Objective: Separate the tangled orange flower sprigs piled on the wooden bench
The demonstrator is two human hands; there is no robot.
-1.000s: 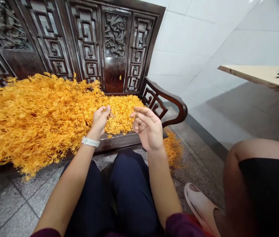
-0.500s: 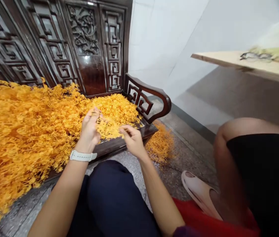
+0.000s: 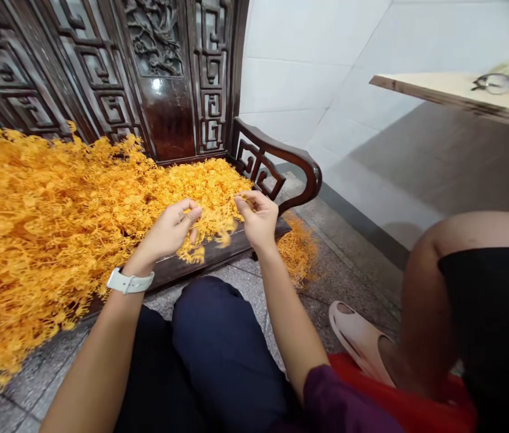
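Observation:
My left hand (image 3: 170, 230), with a pale watch strap at the wrist, is closed in a pinch. From its fingers hangs an orange artificial flower sprig (image 3: 191, 251), in front of the bench edge. To the right, my right hand (image 3: 258, 221) is raised with thumb and fingertips pressed together; what lies between them is too small to make out. A blurred orange piece (image 3: 225, 233) shows between the hands. Behind them, a heap of loose orange flower pieces (image 3: 211, 177) lies on the bench seat. A large pile of orange sprigs (image 3: 47, 228) fills the left side.
The dark carved wooden bench (image 3: 170, 120) has a curved armrest (image 3: 312, 177). Orange stems (image 3: 297, 249) lie on the floor beside it. At right are another person's bare knee (image 3: 457, 237) and pink slipper (image 3: 357, 337). A wooden tabletop (image 3: 434, 90) holds eyeglasses (image 3: 500, 84).
My hands have moved apart, the right one up and to the right. The orange sprig that was stretched between both hands now hangs under the left. The view has shifted slightly.

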